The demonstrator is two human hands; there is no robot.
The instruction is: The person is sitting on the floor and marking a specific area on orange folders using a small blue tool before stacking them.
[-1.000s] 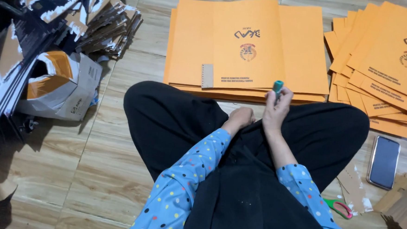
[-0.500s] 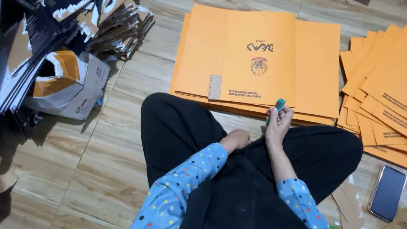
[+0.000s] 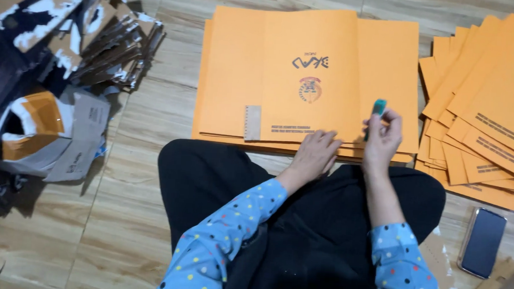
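Cardboard scraps (image 3: 69, 41) lie heaped at the far left on the wooden floor (image 3: 124, 214), with a crumpled box (image 3: 52, 134) nearer. In the middle lies a stack of orange paper sheets (image 3: 308, 71), a short wooden ruler (image 3: 252, 122) resting on its near edge. The left hand (image 3: 315, 153) lies flat on that near edge, fingers spread. Just right, the right hand (image 3: 380, 136) pinches a small green glue stick (image 3: 378, 107) upright above the sheet, so gluing seems the step in hand. Further right, more orange sheets (image 3: 493, 110) fan out, a phone (image 3: 482, 242) near them.
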